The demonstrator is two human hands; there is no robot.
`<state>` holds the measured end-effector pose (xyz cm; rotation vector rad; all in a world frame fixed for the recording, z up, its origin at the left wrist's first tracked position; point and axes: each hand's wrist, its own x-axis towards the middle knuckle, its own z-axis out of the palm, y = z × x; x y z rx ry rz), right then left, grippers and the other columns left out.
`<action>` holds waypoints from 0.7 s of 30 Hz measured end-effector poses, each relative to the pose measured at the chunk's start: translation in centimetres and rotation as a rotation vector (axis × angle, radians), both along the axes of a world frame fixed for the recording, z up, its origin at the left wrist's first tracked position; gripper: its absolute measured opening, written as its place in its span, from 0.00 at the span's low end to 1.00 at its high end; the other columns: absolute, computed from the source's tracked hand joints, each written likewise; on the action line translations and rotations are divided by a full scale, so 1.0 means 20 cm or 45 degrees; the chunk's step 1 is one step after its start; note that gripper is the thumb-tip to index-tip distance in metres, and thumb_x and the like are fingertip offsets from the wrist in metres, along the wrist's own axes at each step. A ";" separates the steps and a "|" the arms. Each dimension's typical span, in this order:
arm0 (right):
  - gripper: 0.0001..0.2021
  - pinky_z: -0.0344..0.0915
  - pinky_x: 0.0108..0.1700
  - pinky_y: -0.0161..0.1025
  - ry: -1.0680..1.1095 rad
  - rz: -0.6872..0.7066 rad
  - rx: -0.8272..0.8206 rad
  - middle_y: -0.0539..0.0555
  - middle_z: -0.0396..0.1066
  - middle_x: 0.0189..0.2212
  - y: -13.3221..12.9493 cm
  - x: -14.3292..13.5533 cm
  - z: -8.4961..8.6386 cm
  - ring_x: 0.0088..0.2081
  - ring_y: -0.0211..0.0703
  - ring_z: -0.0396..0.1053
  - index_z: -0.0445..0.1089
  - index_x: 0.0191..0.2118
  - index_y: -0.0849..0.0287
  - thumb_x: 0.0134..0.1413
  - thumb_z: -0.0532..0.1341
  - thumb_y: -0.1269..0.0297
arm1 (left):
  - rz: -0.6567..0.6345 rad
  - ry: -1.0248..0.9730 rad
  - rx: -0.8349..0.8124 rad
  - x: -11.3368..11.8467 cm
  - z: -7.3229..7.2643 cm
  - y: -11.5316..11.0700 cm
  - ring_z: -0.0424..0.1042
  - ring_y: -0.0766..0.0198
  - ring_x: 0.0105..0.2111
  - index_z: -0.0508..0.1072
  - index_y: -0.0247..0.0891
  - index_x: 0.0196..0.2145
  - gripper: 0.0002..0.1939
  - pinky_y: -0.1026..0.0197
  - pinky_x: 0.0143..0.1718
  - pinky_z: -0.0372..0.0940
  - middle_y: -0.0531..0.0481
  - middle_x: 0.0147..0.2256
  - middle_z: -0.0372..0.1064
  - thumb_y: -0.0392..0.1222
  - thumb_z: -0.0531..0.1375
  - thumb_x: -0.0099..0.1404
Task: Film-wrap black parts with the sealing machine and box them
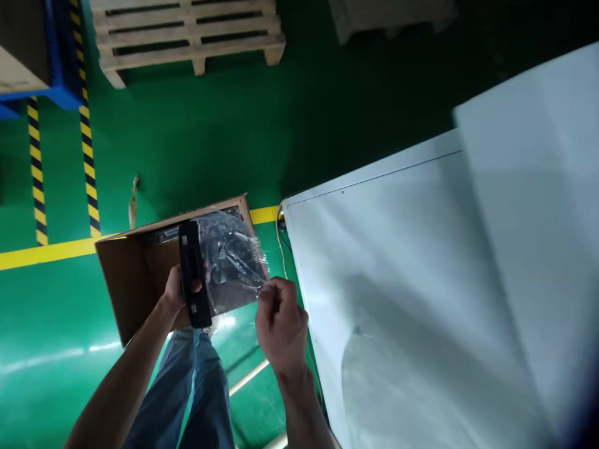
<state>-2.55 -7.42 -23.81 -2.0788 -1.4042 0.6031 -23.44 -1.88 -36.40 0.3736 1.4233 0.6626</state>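
A flat black plastic part (194,280) with a long slot is held on edge in my left hand (175,288), whose fingers wrap around it. Clear plastic film (229,246) spreads from the part toward the right. The edge of that film is pinched in my right hand (282,321). Both hands are above an open cardboard box (122,284). Its left side shows bare brown cardboard, and the film covers much of its right side. What lies under the film is hard to make out.
A large pale grey cabinet-like surface (397,237) stands close on the right, with a cable (279,240) along its edge. Wooden pallets (187,31) lie on the green floor ahead. A blue pallet (63,68) bears a carton at the upper left, beside yellow-black floor tape (87,149).
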 end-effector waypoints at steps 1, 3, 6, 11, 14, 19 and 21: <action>0.09 0.63 0.26 0.34 0.016 0.013 0.024 0.49 0.76 0.24 -0.01 -0.01 0.07 0.21 0.40 0.73 0.66 0.43 0.54 0.73 0.50 0.61 | 0.017 -0.044 0.008 0.01 0.07 0.00 0.63 0.64 0.18 0.74 0.38 0.30 0.23 0.63 0.15 0.57 0.48 0.22 0.69 0.64 0.63 0.59; 0.09 0.62 0.25 0.33 0.021 0.021 0.061 0.48 0.75 0.23 -0.04 -0.01 0.19 0.20 0.38 0.72 0.66 0.43 0.55 0.73 0.50 0.61 | 0.042 -0.115 -0.017 0.02 0.19 0.01 0.63 0.65 0.17 0.74 0.38 0.30 0.33 0.62 0.15 0.57 0.48 0.21 0.68 0.76 0.59 0.59; 0.09 0.58 0.24 0.33 -0.078 -0.010 0.084 0.46 0.71 0.20 -0.08 0.00 0.33 0.17 0.37 0.68 0.67 0.45 0.56 0.73 0.51 0.62 | 0.001 -0.097 -0.102 0.02 0.35 0.01 0.65 0.65 0.17 0.74 0.37 0.28 0.36 0.62 0.17 0.62 0.51 0.20 0.68 0.77 0.67 0.49; 0.10 0.54 0.24 0.34 -0.230 -0.113 0.051 0.44 0.69 0.17 -0.23 0.01 0.63 0.17 0.37 0.66 0.70 0.44 0.56 0.71 0.52 0.63 | -0.242 -0.011 -0.145 0.00 0.66 -0.04 0.74 0.60 0.21 0.78 0.36 0.36 0.26 0.61 0.23 0.68 0.53 0.25 0.76 0.50 0.79 0.42; 0.10 0.54 0.24 0.33 -0.166 -0.286 0.039 0.43 0.67 0.17 -0.35 0.03 0.84 0.16 0.36 0.64 0.70 0.45 0.56 0.71 0.52 0.62 | -0.286 0.177 -0.142 -0.04 0.84 -0.05 0.79 0.55 0.29 0.80 0.41 0.41 0.25 0.58 0.28 0.73 0.51 0.31 0.80 0.50 0.77 0.46; 0.12 0.53 0.24 0.33 -0.032 -0.540 0.131 0.43 0.63 0.18 -0.55 0.09 1.17 0.17 0.34 0.59 0.72 0.45 0.57 0.72 0.55 0.56 | -0.479 0.018 0.067 0.04 1.13 0.01 0.80 0.49 0.37 0.82 0.44 0.36 0.21 0.56 0.32 0.75 0.49 0.35 0.81 0.45 0.77 0.41; 0.14 0.52 0.24 0.33 0.005 -0.628 0.187 0.43 0.60 0.18 -0.65 0.13 1.29 0.18 0.34 0.56 0.73 0.44 0.57 0.72 0.55 0.54 | -0.585 -0.062 0.128 0.15 1.23 0.02 0.80 0.50 0.38 0.83 0.45 0.40 0.25 0.57 0.32 0.75 0.49 0.40 0.82 0.45 0.78 0.41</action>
